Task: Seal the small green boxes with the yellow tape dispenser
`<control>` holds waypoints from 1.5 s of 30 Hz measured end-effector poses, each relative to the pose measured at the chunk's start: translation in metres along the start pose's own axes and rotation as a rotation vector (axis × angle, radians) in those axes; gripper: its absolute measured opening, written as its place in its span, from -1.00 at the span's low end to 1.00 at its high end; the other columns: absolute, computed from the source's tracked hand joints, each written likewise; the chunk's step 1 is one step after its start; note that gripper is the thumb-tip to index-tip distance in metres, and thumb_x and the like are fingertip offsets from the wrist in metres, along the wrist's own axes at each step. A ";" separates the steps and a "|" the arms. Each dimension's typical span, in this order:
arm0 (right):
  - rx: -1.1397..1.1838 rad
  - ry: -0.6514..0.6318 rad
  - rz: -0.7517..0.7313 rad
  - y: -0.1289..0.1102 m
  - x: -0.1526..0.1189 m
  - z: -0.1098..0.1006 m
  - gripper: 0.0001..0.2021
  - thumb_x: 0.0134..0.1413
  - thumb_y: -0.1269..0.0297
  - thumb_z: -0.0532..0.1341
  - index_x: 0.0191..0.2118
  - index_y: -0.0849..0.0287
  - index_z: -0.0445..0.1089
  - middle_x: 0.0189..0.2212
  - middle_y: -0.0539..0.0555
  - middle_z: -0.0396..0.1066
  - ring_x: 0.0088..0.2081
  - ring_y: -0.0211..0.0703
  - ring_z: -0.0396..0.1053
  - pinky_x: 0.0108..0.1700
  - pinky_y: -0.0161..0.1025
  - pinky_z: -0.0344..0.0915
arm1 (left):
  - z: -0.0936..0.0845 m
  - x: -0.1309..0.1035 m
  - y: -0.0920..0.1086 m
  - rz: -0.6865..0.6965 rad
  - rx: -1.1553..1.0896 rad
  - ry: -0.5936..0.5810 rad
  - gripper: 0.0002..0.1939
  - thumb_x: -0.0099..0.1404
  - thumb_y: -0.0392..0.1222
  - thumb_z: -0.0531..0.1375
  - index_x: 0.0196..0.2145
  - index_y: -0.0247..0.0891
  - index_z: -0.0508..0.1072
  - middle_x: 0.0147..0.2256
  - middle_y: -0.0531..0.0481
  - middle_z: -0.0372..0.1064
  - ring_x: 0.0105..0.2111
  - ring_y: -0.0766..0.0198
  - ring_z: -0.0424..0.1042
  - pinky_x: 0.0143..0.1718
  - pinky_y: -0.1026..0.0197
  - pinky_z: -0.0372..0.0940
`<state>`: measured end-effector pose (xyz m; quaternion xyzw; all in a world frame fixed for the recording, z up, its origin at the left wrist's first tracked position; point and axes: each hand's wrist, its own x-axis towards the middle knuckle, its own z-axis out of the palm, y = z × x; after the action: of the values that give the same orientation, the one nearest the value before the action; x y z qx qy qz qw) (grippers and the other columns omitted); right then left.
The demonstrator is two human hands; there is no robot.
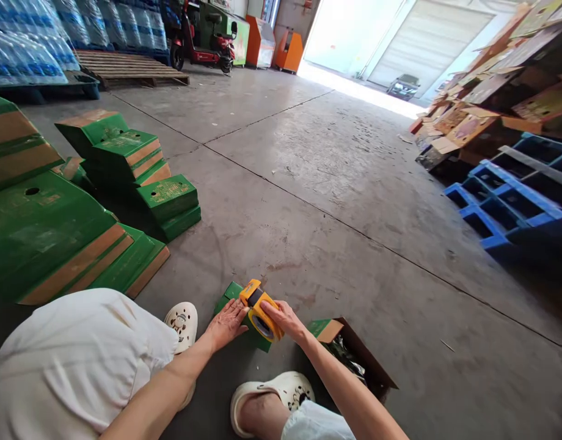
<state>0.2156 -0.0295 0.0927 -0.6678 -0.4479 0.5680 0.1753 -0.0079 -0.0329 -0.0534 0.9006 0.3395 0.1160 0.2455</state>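
A grey concrete floor (281, 214), crossed by dark seams, stretches wide and open from the person's feet to a bright doorway (349, 36). Green cartons (52, 214) edge it on the left; blue pallets (514, 201) and heaped cardboard (473, 122) edge it on the right. A red scooter (212, 43) stands beyond a wooden pallet (129, 66). Between the shoes and that open stretch sits a small green box (256, 340), an open carton (375, 360) near its right. The left hand (226, 325) lies flat, fingers extended, on the box; the right hand (283, 318) grips a yellow tape dispenser (257, 310) over it.
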 end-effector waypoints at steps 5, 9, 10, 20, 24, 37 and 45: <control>-0.071 -0.054 -0.068 0.000 0.004 0.001 -0.36 0.08 -0.41 0.22 -0.42 0.20 0.46 -0.54 0.00 0.30 -0.46 -0.24 0.17 -0.43 -0.31 0.08 | -0.021 -0.012 -0.006 -0.087 -0.006 0.042 -0.40 0.45 -0.20 0.21 0.39 -0.15 0.23 0.38 -0.18 0.29 0.44 0.01 0.18 0.47 -0.22 0.07; -0.028 -0.050 -0.064 0.002 0.008 -0.001 -0.30 0.03 -0.47 0.21 -0.39 0.22 0.46 -0.51 0.01 0.30 -0.44 -0.24 0.16 -0.43 -0.31 0.09 | -0.033 -0.003 0.003 -0.246 -0.082 0.124 -0.40 0.38 -0.36 0.13 0.34 -0.12 0.33 0.36 -0.13 0.31 0.39 0.00 0.23 0.39 -0.21 0.20; -0.026 -0.055 -0.060 0.003 0.009 -0.002 -0.30 0.02 -0.48 0.21 -0.40 0.22 0.45 -0.51 0.01 0.29 -0.44 -0.24 0.14 -0.42 -0.31 0.08 | -0.036 0.002 0.006 -0.303 -0.110 0.136 -0.43 0.36 -0.40 0.10 0.28 -0.10 0.41 0.32 -0.12 0.35 0.33 0.00 0.29 0.35 -0.18 0.27; 0.049 -0.070 -0.013 -0.002 0.005 -0.002 -0.30 -0.03 -0.49 0.26 -0.37 0.20 0.44 -0.51 -0.01 0.30 -0.44 -0.24 0.17 -0.39 -0.31 0.12 | -0.056 0.002 -0.005 -0.556 -0.103 0.251 -0.37 0.41 -0.40 -0.02 0.33 -0.05 0.42 0.48 -0.15 0.06 0.31 -0.16 0.29 0.27 -0.30 0.31; 0.068 -0.066 -0.006 -0.005 0.004 -0.003 -0.29 -0.02 -0.49 0.26 -0.36 0.22 0.46 -0.51 -0.01 0.33 -0.45 -0.24 0.20 -0.38 -0.30 0.13 | -0.068 -0.006 -0.044 -0.898 -0.082 0.282 -0.36 0.46 -0.28 0.00 0.46 -0.30 0.22 0.42 -0.44 0.12 0.30 -0.32 0.31 0.26 -0.38 0.27; 0.153 -0.059 0.021 -0.014 -0.001 0.002 -0.29 -0.06 -0.46 0.34 -0.33 0.25 0.53 -0.48 0.02 0.44 -0.43 -0.21 0.31 -0.36 -0.31 0.22 | -0.057 0.015 -0.060 -0.290 -0.208 -0.258 0.56 -0.10 0.16 0.55 0.56 0.01 -0.40 0.56 -0.39 -0.55 0.54 -0.36 -0.44 0.33 -0.56 -0.02; 0.187 -0.034 0.101 0.004 0.013 -0.006 -0.23 -0.03 -0.50 0.29 -0.23 0.28 0.56 -0.42 0.07 0.49 -0.40 -0.17 0.34 -0.35 -0.29 0.24 | -0.069 0.035 -0.074 -0.171 -0.177 -0.228 0.27 -0.06 0.31 0.51 0.49 -0.05 0.07 0.45 -0.31 0.08 0.46 -0.29 0.05 0.43 -0.31 -0.04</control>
<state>0.2215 -0.0195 0.0836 -0.6606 -0.3616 0.6266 0.2006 -0.0492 0.0639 -0.0317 0.8506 0.3732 0.0211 0.3699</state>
